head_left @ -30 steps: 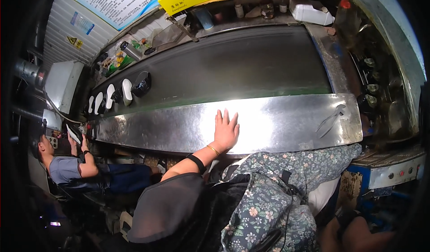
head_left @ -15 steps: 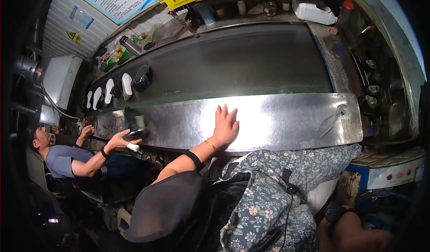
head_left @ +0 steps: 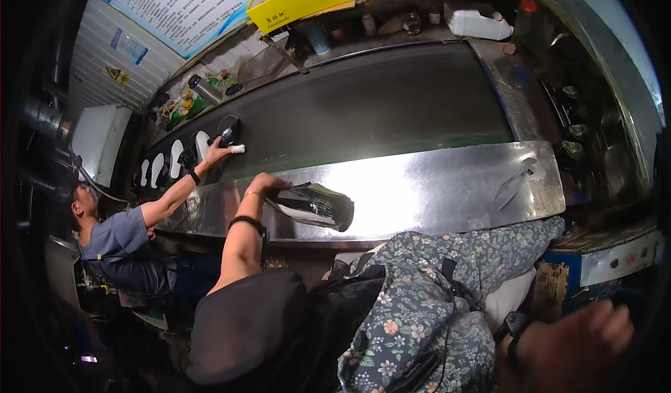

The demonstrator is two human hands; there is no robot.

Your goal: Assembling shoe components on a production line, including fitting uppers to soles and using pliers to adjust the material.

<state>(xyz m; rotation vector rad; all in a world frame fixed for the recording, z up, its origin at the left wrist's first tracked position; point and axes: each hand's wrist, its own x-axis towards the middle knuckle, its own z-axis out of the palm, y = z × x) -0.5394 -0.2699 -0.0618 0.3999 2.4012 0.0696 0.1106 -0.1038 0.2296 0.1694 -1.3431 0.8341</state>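
My left hand point(head_left: 268, 183), with a gold band on the wrist, has its fingers closed on the near-left end of a black shoe point(head_left: 314, 206). The shoe lies tilted over the metal worktop point(head_left: 412, 190), shiny black with a pale strip along its lower side. Low at the right edge, my right hand point(head_left: 590, 340) is raised, smeared and dim, away from the worktop; its fingers are too blurred to read. Pliers point(head_left: 516, 183) rest on the right part of the worktop.
At left, a co-worker's hand point(head_left: 218, 153) touches a black shoe point(head_left: 229, 130) on the dark belt point(head_left: 377, 99). Several shoes with white soles point(head_left: 176, 157) stand in a row there. A yellow box point(head_left: 304, 5) and white jug point(head_left: 479, 25) sit behind. Floral cloth point(head_left: 419, 309) covers my lap.
My left hand has moved left from the bare worktop and taken hold of the black shoe, now further right. The co-worker's hand has reached out to the belt. My right hand has risen.
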